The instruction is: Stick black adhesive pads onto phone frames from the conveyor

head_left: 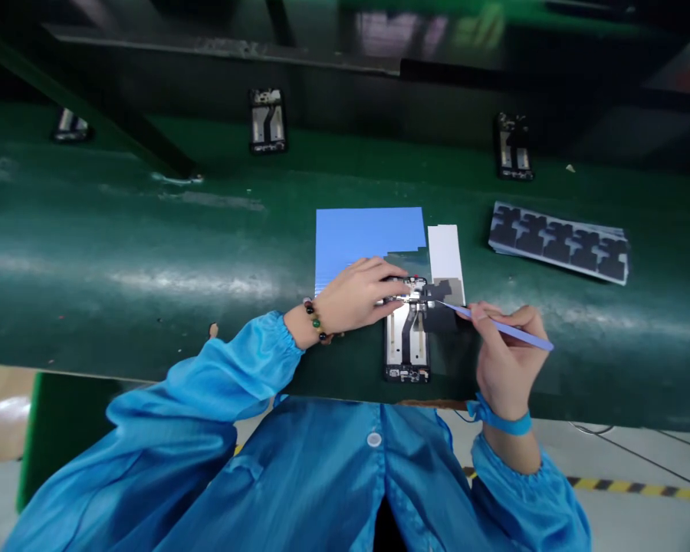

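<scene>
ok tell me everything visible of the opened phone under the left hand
The opened, rectangular, black-framed phone lies flat on the green tabletop, short end toward the person. A silvery, metal-looking panel carries a dark ribbon; small parts line that end. The left hand partly covers, apparently touching, the far end.

Three spare phone frames along the far side of a green tabletop [120,238], under dark framework.
The leftmost phone frame [72,129] is partly hidden behind a slanting dark beam [106,115], whose foot meets the tabletop; the middle phone frame [261,124] lies beyond that foot, silvery inside a black rim, and the right-hand phone frame [514,149] lies well apart from it, slightly tilted, with a small pale scrap [570,168] near it. A long ledge [224,48] crosses above them. Below the near edge, at right, a pale floor [626,521] carries yellow-and-black striped tape [638,488] and a thin dark cable [649,460]; a green panel [63,429] stands at lower left.
</scene>
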The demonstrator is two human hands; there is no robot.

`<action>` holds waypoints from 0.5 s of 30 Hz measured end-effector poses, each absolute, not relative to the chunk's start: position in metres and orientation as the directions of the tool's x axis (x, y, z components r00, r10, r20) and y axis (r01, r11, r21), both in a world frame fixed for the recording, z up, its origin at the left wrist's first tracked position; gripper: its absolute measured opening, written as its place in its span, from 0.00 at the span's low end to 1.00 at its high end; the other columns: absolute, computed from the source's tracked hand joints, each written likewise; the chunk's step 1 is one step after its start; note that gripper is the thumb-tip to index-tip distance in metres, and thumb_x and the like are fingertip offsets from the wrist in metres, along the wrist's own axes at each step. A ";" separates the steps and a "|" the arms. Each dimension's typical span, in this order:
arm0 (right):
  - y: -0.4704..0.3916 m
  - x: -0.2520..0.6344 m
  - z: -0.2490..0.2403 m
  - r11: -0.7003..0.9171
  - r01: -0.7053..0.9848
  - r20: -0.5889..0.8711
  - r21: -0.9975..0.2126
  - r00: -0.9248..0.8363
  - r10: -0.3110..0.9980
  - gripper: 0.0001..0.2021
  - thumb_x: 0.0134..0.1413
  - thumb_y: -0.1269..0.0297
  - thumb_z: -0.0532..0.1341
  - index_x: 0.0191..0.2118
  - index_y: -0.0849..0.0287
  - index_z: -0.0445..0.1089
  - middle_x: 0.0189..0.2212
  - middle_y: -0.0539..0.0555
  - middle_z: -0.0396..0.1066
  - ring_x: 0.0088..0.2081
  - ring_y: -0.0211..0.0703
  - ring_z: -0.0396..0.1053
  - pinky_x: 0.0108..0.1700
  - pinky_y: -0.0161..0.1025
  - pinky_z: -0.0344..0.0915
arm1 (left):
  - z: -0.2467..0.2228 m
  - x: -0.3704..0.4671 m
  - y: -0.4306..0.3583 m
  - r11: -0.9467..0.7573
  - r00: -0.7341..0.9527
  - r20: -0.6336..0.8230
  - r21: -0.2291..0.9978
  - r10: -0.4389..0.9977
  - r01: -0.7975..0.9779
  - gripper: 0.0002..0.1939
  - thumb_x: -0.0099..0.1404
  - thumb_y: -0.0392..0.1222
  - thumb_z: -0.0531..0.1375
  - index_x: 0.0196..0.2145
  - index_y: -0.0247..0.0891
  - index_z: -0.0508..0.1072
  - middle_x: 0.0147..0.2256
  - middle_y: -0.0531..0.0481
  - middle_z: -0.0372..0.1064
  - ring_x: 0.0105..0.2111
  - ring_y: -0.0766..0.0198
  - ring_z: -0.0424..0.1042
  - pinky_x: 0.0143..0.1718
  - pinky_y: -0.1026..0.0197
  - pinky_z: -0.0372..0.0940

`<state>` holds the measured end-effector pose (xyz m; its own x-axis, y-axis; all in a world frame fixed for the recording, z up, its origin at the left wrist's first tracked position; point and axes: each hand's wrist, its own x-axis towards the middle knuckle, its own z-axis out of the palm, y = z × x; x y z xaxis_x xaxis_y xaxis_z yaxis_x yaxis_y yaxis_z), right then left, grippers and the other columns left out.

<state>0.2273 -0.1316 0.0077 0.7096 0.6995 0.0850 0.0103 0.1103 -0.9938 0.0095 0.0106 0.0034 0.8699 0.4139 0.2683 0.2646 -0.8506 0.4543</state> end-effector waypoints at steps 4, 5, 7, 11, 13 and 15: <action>-0.127 0.222 0.006 0.097 0.052 0.104 -0.994 0.743 0.661 0.18 0.50 0.66 0.76 0.30 0.53 0.63 0.25 0.43 0.71 0.39 0.44 0.80 0.52 0.52 0.79 | 0.004 0.009 0.007 -0.924 0.885 0.317 0.286 0.341 0.254 0.11 0.79 0.44 0.58 0.49 0.44 0.81 0.58 0.46 0.75 0.54 0.53 0.72 0.50 0.50 0.68; -0.126 0.221 0.005 0.095 0.055 0.104 -0.994 0.748 0.656 0.18 0.50 0.67 0.76 0.30 0.53 0.63 0.25 0.43 0.70 0.39 0.44 0.80 0.52 0.51 0.79 | 0.005 0.009 0.006 -0.927 0.882 0.323 0.267 0.343 0.263 0.12 0.79 0.43 0.58 0.49 0.43 0.81 0.57 0.46 0.75 0.53 0.53 0.72 0.50 0.51 0.68; -0.126 0.220 0.004 0.095 0.053 0.102 -0.994 0.750 0.654 0.18 0.50 0.67 0.76 0.29 0.53 0.63 0.25 0.43 0.70 0.39 0.44 0.80 0.51 0.50 0.79 | 0.004 0.010 0.005 -0.928 0.877 0.329 0.252 0.350 0.276 0.12 0.79 0.43 0.57 0.50 0.41 0.81 0.57 0.45 0.75 0.53 0.53 0.71 0.49 0.52 0.68; -0.125 0.219 0.003 0.099 0.065 0.114 -0.993 0.753 0.648 0.19 0.50 0.67 0.76 0.29 0.53 0.62 0.24 0.42 0.69 0.38 0.44 0.80 0.52 0.52 0.79 | 0.001 0.013 0.004 -0.916 0.868 0.333 0.288 0.369 0.279 0.12 0.79 0.43 0.56 0.49 0.41 0.80 0.56 0.46 0.75 0.53 0.54 0.71 0.49 0.53 0.67; -0.125 0.220 0.003 0.105 0.075 0.125 -0.992 0.764 0.633 0.19 0.50 0.68 0.76 0.28 0.53 0.62 0.23 0.42 0.69 0.38 0.44 0.79 0.54 0.53 0.78 | -0.001 0.015 0.005 -0.908 0.864 0.328 0.311 0.381 0.282 0.12 0.79 0.44 0.56 0.50 0.42 0.79 0.57 0.46 0.74 0.51 0.54 0.71 0.49 0.52 0.66; -0.125 0.222 0.002 0.115 0.072 0.128 -0.991 0.777 0.617 0.19 0.49 0.68 0.76 0.28 0.53 0.62 0.23 0.42 0.69 0.37 0.44 0.80 0.55 0.53 0.78 | -0.003 0.018 0.005 -0.909 0.871 0.319 0.314 0.374 0.275 0.12 0.78 0.44 0.57 0.53 0.43 0.78 0.58 0.45 0.73 0.51 0.54 0.71 0.50 0.51 0.65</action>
